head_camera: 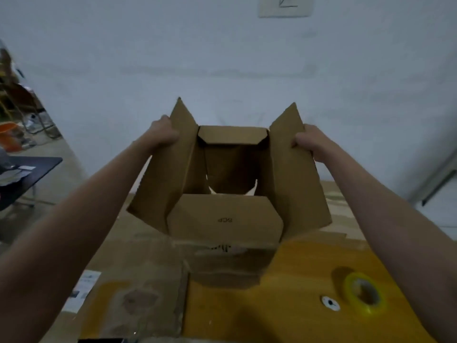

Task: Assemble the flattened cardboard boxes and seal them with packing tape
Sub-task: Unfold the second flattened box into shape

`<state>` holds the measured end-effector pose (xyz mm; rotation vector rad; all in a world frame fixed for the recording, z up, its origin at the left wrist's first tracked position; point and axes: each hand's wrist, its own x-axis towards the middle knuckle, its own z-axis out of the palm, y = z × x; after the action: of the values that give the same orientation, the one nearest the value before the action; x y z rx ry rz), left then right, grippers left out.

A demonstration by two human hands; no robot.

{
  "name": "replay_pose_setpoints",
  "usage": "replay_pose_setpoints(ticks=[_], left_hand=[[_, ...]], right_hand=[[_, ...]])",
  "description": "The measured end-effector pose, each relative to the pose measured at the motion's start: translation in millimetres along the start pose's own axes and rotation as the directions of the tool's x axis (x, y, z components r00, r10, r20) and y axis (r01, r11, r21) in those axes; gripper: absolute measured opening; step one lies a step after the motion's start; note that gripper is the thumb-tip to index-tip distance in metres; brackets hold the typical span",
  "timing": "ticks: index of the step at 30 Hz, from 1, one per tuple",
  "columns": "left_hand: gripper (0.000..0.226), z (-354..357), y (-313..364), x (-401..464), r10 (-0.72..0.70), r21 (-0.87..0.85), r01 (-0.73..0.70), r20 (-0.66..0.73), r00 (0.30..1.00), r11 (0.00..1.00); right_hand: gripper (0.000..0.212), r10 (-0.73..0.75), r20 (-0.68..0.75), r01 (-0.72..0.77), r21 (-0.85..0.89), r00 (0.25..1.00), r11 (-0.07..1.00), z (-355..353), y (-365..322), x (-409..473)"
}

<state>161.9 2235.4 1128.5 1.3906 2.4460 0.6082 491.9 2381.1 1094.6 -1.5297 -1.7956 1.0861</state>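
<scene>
Holding cardboard box (225, 219) upright above yellow table (284, 305), open end facing up and toward camera. Left hand (164, 133) gripping outer edge of left long flap (163, 174), thumb inside, fingers wrapped behind. Right hand (306, 142) gripping right long flap (296, 174) the same way. Near short flap (225, 219) folding inward, far short flap (232, 134) also tipping in. Light showing through gaps at far end of box, so bottom looking unsealed, though hard telling for sure.

Tape roll (364, 295) lying flat on table at right, well apart from box, just beside small white disc (331, 303). Flattened cardboard (138, 293) lying under and left of box.

Risks, judging from here: gripping only by flaps, so box possibly racking out of square or flap creasing at fold line. Closing long flaps before short ones sitting flat likely jamming them. Releasing one hand for tape probably letting flaps spring open. Sealing out of square leaving gap in seam.
</scene>
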Motion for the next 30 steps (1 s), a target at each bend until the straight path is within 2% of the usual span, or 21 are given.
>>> replay_pose_setpoints(ticks=[3,7,10,12,16,19,21,23,25,28,30], left_hand=[[0.035,31.8,9.0,2.7,0.004,-0.085,0.005,0.108,0.994,0.996],[0.029,68.8,7.6,5.5,0.011,-0.214,0.035,0.208,0.978,0.976],[0.017,77.6,5.2,3.8,-0.008,-0.322,0.094,0.259,0.966,0.942],[0.024,79.1,1.8,10.2,-0.013,-0.365,0.115,0.271,0.963,0.924],[0.027,80.0,-0.1,15.6,0.005,-0.402,0.107,0.267,0.964,0.91],[0.029,84.2,-5.1,18.1,0.006,-0.406,0.1,0.253,0.968,0.908],[0.042,86.6,-13.5,23.2,0.005,-0.421,0.107,0.257,0.966,0.901],[0.064,88.4,-22.0,27.6,0.026,-0.428,0.083,0.243,0.97,0.9],[0.077,90.6,-24.3,26.7,0.067,-0.409,0.021,0.198,0.978,0.912],[0.069,97.2,-18.4,24.7,0.125,-0.309,-0.09,0.094,0.988,0.947],[0.062,101.0,-14.1,27.4,0.143,-0.25,-0.12,0.075,0.987,0.961]], right_hand=[[0.028,0.026,-0.123,-0.041,-0.117,0.992,0.992,-23.7,29.4,-6.1],[0.036,0.002,-0.164,-0.039,-0.226,0.987,0.973,-36.2,74.3,-14.7],[0.039,0.026,-0.199,-0.072,-0.224,0.98,0.972,-45.1,101.4,-17.5],[0.038,0.055,-0.224,-0.093,-0.162,0.973,0.982,-47.4,112.8,-16.6],[0.037,0.054,-0.247,-0.092,-0.145,0.968,0.985,-40.6,110.9,-12.1],[0.043,0.072,-0.246,-0.109,-0.14,0.966,0.984,-36.0,108.9,-7.4],[0.054,0.115,-0.223,-0.148,-0.137,0.968,0.98,-34.5,111.9,-6.1],[0.063,0.137,-0.196,-0.165,-0.133,0.971,0.977,-31.5,112.0,-7.8],[0.068,0.104,-0.189,-0.133,-0.15,0.976,0.98,-28.4,110.5,-9.6],[0.07,0.002,-0.187,-0.056,-0.285,0.982,0.957,-24.0,108.9,-10.2],[0.069,0.003,-0.177,-0.081,-0.44,0.984,0.894,-22.7,108.1,-10.9]])
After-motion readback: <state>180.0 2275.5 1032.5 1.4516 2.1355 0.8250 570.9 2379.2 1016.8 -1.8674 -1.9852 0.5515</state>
